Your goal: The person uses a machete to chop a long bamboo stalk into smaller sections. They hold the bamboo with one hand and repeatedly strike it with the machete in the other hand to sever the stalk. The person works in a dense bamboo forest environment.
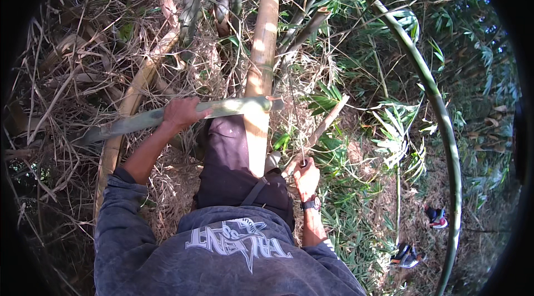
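At the lap, 2 poles were crossed: the green pole was laid over the yellow pole, and its near end reached just past the yellow pole's right edge. On the left, moving room was hemmed in by dry twigs, among which the green pole's other end was lost. On the right, a gap was left between the right hand and a long bent stem, partly filled by leaves.

The green pole was gripped by the left hand, with the fingers wrapped round it and the forearm slanted inward. The right hand was held lower, beside the dark trousers, with its grip closed around a narrow thing too small to be identified. A watch was worn on the right wrist.
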Available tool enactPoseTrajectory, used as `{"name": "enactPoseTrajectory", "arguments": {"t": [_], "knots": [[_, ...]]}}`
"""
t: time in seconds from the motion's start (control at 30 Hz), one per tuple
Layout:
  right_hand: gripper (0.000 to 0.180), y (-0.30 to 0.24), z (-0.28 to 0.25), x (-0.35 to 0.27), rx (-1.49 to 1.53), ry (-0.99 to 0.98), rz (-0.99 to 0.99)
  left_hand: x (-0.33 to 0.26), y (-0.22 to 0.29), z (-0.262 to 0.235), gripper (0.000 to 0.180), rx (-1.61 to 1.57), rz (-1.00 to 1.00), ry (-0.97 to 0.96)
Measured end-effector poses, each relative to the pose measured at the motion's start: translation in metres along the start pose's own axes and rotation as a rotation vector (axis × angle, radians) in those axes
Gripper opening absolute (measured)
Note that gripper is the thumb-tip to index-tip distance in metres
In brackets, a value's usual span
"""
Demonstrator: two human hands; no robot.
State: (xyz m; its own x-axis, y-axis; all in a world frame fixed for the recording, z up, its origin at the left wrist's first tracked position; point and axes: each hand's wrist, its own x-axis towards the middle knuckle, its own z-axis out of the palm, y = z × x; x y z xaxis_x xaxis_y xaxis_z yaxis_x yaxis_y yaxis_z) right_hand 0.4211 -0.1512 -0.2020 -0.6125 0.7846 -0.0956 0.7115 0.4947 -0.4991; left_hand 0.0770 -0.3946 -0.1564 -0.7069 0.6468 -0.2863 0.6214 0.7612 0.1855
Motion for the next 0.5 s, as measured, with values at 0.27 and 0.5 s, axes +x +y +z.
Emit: {"name": "enactPoseTrajectory", "arguments": {"t": [0.27,0.5], "knots": [[0.022,-0.034,0.020,-0.020,-0.130,-0.034,-0.038,-0.033,0.004,0.038,0.069,0.135,0.174,0.562],[0.025,-0.026,0.028,-0.025,-0.015,-0.053,-0.155,-0.056,0.011,0.039,0.067,0.058,0.105,0.515]]}}
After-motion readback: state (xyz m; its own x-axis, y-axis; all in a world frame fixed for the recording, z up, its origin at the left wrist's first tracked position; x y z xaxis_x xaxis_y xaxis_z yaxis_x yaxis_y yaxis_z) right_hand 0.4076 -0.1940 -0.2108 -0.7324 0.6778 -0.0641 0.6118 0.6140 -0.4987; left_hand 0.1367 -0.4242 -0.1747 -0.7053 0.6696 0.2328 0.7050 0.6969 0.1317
